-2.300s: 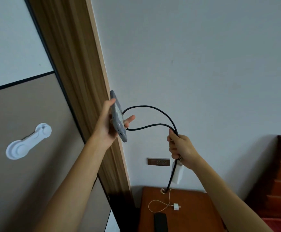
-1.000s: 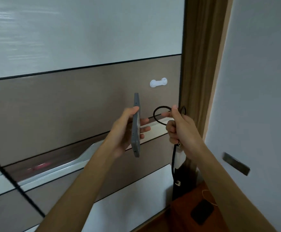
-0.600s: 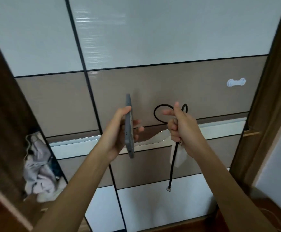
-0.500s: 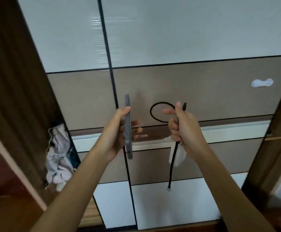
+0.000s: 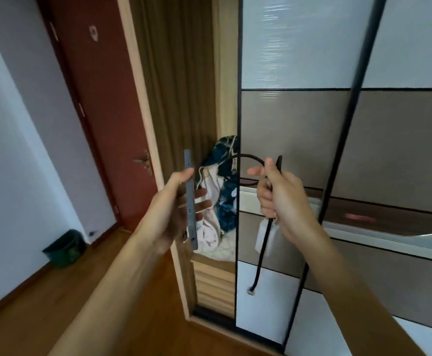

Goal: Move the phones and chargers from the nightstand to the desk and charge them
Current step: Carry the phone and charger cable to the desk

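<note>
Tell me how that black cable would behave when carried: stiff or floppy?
Probably semi-stiff: above the right hand the black cable holds an open loop rather than collapsing. Below the fist its free end hangs nearly straight, so it likely swings while walking. The white charger block dangling under the hand probably adds weight and may tug.

The phone shows only its thin edge, so its screen and back are unseen. The black cable disappears inside the right hand, whose curled fingers also hide the top of the white charger. The plug at the cable's hanging end is too small to identify. Both forearms run off the bottom edge. The wardrobe door covers part of the clothes, and a red smear on it is blurred.
</note>
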The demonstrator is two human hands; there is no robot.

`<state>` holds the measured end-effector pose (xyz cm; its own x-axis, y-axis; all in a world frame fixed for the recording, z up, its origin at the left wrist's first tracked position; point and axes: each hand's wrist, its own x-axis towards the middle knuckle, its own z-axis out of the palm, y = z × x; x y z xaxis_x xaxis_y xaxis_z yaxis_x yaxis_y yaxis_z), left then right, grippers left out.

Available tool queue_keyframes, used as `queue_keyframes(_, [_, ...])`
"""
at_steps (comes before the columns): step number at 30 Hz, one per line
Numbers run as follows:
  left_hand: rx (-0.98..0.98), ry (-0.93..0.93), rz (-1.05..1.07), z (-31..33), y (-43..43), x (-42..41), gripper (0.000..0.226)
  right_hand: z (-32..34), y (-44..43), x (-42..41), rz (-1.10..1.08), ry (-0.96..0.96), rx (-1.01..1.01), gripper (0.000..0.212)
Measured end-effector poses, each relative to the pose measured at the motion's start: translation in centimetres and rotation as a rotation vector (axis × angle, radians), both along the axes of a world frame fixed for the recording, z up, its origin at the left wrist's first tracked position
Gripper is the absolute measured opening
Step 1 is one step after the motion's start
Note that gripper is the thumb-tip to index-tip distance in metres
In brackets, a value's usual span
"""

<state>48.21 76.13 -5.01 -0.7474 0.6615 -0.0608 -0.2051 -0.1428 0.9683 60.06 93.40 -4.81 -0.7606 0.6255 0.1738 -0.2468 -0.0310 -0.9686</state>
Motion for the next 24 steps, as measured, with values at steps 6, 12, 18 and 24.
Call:
queue_keyframes(6, [0.012, -0.023, 0.16, -0.7, -6.0, -6.6, 0.057, -0.5, -4.3, -9.0, 0.164, -0.027, 0.012, 0.042])
queue_keyframes(12, [-0.046, -0.036, 0.303, -1.1, -11.3, -14.2, 0.086, -1.0, -8.5, -19.7, 0.367, 0.002, -0.033, 0.043])
queue_keyframes(18, [-0.088, 0.003, 0.467, -0.5, -15.7, -22.5, 0.061, -1.6, -12.6, -31.3, 0.56, -0.011, -0.043, 0.043])
queue_keyframes(24, [-0.141, 0.052, 0.629, 0.6, -20.6, -29.4, 0.062, -1.3, -17.1, -41.4, 0.668, 0.025, -0.001, 0.044])
